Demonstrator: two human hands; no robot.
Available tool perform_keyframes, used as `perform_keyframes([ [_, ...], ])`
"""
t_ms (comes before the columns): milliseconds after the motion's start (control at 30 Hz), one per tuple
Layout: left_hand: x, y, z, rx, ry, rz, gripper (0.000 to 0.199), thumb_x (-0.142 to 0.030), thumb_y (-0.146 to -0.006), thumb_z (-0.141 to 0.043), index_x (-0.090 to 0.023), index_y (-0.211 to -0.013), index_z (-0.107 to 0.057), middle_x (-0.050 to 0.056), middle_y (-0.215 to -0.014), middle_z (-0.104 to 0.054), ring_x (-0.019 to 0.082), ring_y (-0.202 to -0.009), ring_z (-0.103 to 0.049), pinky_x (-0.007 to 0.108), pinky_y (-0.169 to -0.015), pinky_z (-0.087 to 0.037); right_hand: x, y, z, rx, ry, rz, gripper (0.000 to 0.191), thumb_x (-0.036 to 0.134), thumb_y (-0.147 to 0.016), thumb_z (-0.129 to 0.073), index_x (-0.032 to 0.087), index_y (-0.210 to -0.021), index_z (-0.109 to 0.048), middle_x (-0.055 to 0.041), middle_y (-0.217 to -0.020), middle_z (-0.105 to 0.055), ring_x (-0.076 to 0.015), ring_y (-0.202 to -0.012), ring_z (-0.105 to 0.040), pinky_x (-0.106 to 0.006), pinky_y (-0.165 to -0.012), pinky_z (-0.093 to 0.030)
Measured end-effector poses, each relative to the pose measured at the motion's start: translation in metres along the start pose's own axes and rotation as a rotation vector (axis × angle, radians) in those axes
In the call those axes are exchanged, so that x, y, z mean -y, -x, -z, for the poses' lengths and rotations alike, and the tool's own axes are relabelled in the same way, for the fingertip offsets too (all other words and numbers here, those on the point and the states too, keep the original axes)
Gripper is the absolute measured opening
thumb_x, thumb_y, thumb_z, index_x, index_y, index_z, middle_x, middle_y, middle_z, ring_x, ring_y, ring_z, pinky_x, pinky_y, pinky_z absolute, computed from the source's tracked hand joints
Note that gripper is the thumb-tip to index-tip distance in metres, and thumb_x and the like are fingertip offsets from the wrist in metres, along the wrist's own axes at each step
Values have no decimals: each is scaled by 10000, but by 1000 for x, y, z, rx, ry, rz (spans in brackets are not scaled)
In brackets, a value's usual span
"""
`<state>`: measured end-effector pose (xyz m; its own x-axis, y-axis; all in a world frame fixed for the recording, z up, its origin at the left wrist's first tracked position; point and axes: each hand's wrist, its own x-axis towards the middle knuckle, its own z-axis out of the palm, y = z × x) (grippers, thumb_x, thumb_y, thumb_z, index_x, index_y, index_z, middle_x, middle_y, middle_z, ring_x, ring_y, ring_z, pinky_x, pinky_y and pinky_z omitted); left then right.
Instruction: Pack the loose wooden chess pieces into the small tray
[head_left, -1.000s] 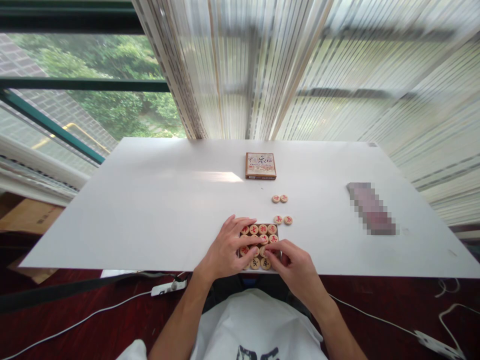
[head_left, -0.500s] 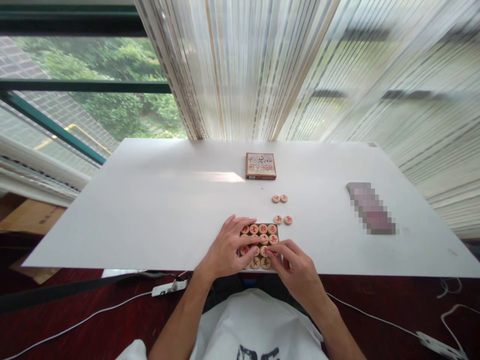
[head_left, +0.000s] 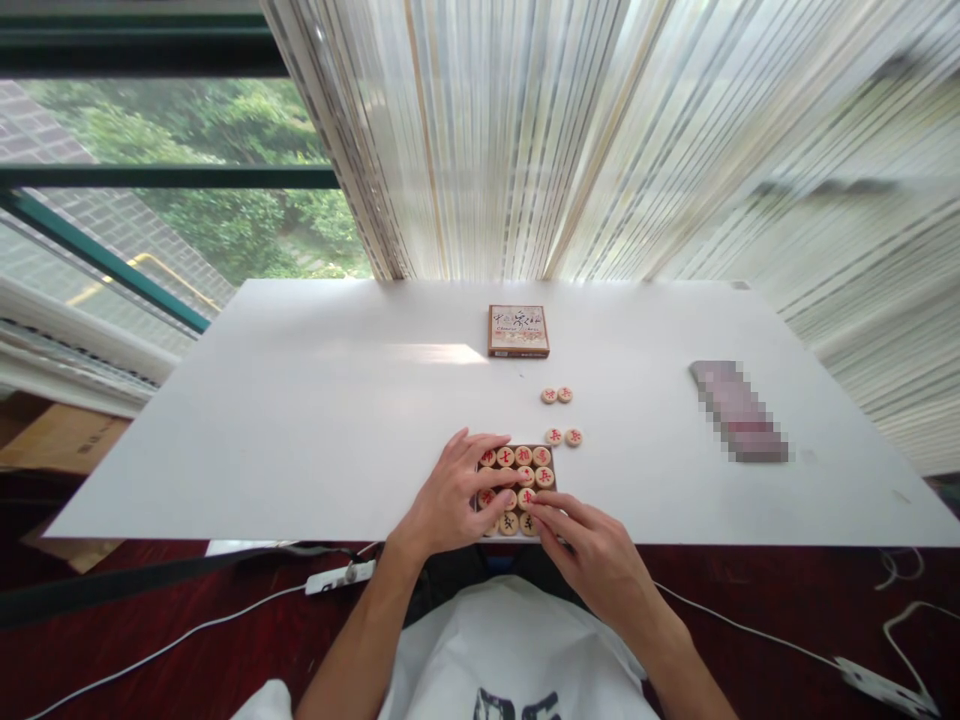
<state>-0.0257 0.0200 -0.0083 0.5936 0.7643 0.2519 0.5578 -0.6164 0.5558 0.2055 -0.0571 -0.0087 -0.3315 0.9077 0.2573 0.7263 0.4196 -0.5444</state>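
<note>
At the table's near edge, a shallow box (head_left: 554, 466) holds rows of round wooden Chinese chess pieces, red-marked in the far rows and black-marked in the nearest. My left hand (head_left: 459, 492) lies over the box's left side with fingers spread, its fingertips on some pieces and covering part of them. From the right, my right hand (head_left: 589, 535) has its thumb and fingertips pinched at a red-marked chess piece (head_left: 526, 497) in the third row. Beyond the box, two pairs of red-marked pieces (head_left: 553, 437) lie on the tabletop.
A flat printed box lid or box (head_left: 518, 331) lies farther back on the white table (head_left: 315, 430). A blurred, pixelated object (head_left: 739, 410) rests at the right. Behind stand a window and striped curtains (head_left: 487, 140). Power strips (head_left: 341, 577) with cables lie below the table.
My right hand has shifted slightly, and the piece at its fingertips looks turned a little. My left hand stays in place over the box. The whole view has moved slightly.
</note>
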Motion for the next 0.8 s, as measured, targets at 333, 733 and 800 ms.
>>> perform_keyframes([
  [333, -1, -2, 0, 1, -3, -1, 357, -283, -958, -643, -398, -1287, -719, 18, -1508, -550, 252, -1395, -517, 564, -1295, -228, 0, 0, -2, -20, -20, -9, 308, 201, -1043, -533, 284, -1288, -700, -75, -1245, -752, -213, -989, -771, -359, -910, -632],
  [733, 1, -1, 0, -5, 10, 1, 341, -311, -981, -627, -391, -1302, -711, 25, -1515, -544, 248, -1401, -513, 558, -1297, -228, 0, -3, 5, -134, -126, -51, 246, 194, -1024, -557, 269, -1179, -732, -90, -1187, -746, -201, -983, -757, -334, -867, -634],
  [800, 1, -1, -1, -5, 7, 2, 334, -309, -978, -632, -387, -1291, -717, 25, -1511, -547, 247, -1403, -510, 558, -1298, -225, 1, -4, 4, -103, -137, -39, 240, 190, -1028, -550, 258, -1173, -728, -90, -1187, -748, -200, -999, -754, -338, -888, -629],
])
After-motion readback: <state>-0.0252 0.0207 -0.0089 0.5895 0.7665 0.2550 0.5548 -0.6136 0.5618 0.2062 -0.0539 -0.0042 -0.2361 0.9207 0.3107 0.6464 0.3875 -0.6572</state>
